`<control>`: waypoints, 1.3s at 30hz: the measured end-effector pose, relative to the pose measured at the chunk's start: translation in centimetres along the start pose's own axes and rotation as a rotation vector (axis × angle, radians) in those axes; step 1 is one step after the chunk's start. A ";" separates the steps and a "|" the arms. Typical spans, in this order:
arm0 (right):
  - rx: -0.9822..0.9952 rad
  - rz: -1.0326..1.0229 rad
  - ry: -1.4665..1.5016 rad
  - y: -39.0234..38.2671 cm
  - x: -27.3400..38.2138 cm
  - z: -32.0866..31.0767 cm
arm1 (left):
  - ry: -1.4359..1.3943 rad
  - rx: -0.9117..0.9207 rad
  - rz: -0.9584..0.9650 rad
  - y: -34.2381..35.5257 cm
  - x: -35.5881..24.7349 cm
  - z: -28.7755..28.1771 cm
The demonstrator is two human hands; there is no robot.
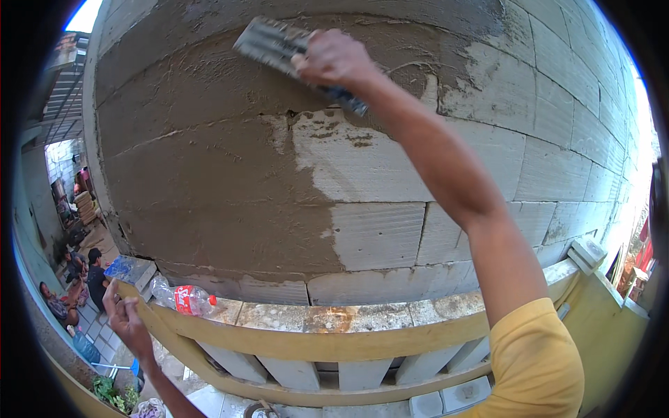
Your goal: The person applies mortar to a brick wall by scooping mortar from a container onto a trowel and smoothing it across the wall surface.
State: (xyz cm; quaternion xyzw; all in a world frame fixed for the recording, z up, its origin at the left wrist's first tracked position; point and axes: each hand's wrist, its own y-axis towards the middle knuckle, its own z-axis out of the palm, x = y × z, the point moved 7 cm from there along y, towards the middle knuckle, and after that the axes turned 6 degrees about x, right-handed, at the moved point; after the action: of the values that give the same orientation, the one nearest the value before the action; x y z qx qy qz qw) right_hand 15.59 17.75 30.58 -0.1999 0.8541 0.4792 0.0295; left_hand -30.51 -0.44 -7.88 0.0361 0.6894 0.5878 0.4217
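My right hand (327,57) grips a long flat metal trowel (268,49) by its handle, with the blade against the wet grey mortar (216,153) spread over a wall of pale blocks (380,237). My left hand (125,317) is at the lower left beside the yellow railing, its fingers loosely bent and apart, holding nothing. Just above it, a blue-topped flat object (129,268) rests on the railing corner, and a clear plastic bottle with a red label and cap (188,299) lies on the ledge.
A yellow balustrade (320,343) runs along the wall's foot, with a pale block (587,252) on its right end. Several people (96,279) are low down at the far left, near a blue water jug (85,347) and plants (111,393). Blocks (465,393) lie below.
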 end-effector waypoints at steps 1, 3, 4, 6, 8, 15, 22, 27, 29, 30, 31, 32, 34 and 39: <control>0.184 0.031 0.031 -1.7 2.6 2.7 | -0.112 -0.002 -0.050 -0.2 -1.2 2.2; 0.270 -0.153 -0.072 -6.4 5.3 5.1 | -0.166 0.021 -0.071 -0.4 -3.6 6.2; 0.236 -0.197 -0.090 -8.3 4.9 5.9 | -0.209 0.038 -0.090 -0.5 -4.0 6.9; 0.146 -0.153 -0.077 -10.2 1.3 5.9 | -0.168 0.054 -0.111 -1.2 -2.9 5.6; 0.003 0.057 -0.086 -11.1 -5.0 3.5 | -0.053 0.077 -0.154 -2.6 -0.3 2.6; -0.473 0.666 -0.292 -21.5 -27.2 -5.4 | 0.392 0.049 -0.351 -11.9 10.4 -15.3; 0.010 0.395 0.133 -20.1 -9.3 5.9 | 0.093 0.152 -0.224 -8.3 2.9 -1.4; -0.088 0.248 0.023 -24.1 -13.1 4.0 | -0.099 0.328 -0.186 -8.3 -5.1 10.8; -0.173 0.427 0.000 -26.4 -19.5 0.7 | -0.049 0.296 -0.132 -8.4 -4.3 9.3; -0.195 0.536 -0.020 -28.1 -22.7 -1.0 | 0.071 0.275 -0.063 -8.6 -2.4 7.3; -0.218 0.624 -0.034 -29.8 -26.0 -1.8 | 0.200 0.247 0.000 -9.7 -1.5 5.6; -0.243 0.722 -0.061 -32.2 -29.6 -2.9 | 0.213 0.207 -0.123 -10.8 -0.8 4.3; -0.326 0.908 -0.072 -37.4 -36.0 -4.3 | 0.333 0.204 -0.327 -14.2 2.1 0.0; -0.413 0.845 -0.072 -43.4 -34.2 -6.2 | 0.728 0.502 -0.310 -25.8 -0.2 -4.0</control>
State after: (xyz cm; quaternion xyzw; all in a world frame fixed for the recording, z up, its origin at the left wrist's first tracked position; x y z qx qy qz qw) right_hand 63.96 3.29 7.17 0.1805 0.7460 0.6155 -0.1790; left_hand -21.37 -11.54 -29.65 -0.1751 0.9106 0.3074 0.2138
